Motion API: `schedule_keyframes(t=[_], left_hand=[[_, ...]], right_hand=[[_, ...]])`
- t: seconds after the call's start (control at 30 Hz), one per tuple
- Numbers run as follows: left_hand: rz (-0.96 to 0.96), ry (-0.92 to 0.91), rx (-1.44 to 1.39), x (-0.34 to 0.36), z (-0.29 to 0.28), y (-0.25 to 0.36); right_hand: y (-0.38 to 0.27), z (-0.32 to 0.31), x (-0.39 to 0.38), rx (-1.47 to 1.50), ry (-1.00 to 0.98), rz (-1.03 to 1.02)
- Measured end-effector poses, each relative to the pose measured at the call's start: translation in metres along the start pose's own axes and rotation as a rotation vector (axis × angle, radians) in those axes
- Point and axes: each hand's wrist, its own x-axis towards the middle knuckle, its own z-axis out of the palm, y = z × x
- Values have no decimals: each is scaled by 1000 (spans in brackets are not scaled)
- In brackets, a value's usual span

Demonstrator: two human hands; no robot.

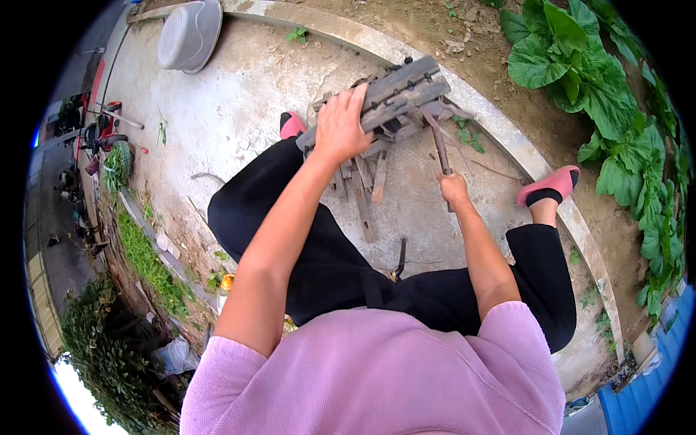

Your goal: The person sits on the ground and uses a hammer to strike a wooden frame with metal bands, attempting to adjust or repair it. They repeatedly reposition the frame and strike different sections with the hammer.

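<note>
My left hand (341, 127) is wrapped over a weathered grey wooden piece (406, 83), made of parallel slats with dark knobs along them. It is tilted, its far end pointing up and to the right. In my right hand (453, 188) is the brown handle of a tool (439, 141), with the fingers closed round it. The tool's far end meets the underside of the wooden piece, so its head is mostly hidden. Below the piece, broken wood scraps (362, 199) lie heaped on the concrete between my feet.
A grey plastic tub (190, 36) lies tipped at the upper left. A low concrete curb (500, 134) curves round to the right, with leafy green plants (580, 65) beyond it. A dark curved bar (400, 259) is near my lap. A bottle with an orange cap (226, 284) is by my left arm.
</note>
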Motion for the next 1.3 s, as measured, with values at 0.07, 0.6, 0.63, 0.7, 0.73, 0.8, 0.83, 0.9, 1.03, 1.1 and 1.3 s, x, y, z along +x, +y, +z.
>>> schedule_keyframes(t=[0.07, 0.6, 0.63, 0.7, 0.73, 0.8, 0.83, 0.9, 1.03, 1.1, 1.3], left_hand=[[-43, -41, 33, 9, -6, -14], [-66, 73, -94, -7, -1, -29], [-87, 60, -104, -8, -4, -31], [-79, 85, -123, -10, -6, -33], [-65, 93, -126, -11, -7, -35], [-50, 111, -148, -18, -5, -37], [-33, 123, -140, -14, -1, -40], [-55, 105, -142, -7, -6, -37], [-60, 104, -151, -3, -11, -29], [-59, 88, -145, -1, -11, -32], [-104, 87, -150, -1, -23, -25]], right_hand=[[-25, -20, -22, 63, -75, 55], [-165, -150, -108, 536, 94, -692], [-159, -146, -108, 533, 102, -671], [-143, -140, -101, 519, 122, -625], [-138, -138, -99, 505, 120, -600], [-128, -136, -97, 458, 111, -544], [-124, -135, -93, 454, 114, -524], [-120, -134, -91, 442, 98, -471], [-115, -130, -88, 487, 94, -445], [-114, -128, -90, 498, 100, -445], [-114, -135, -85, 459, 78, -415]])
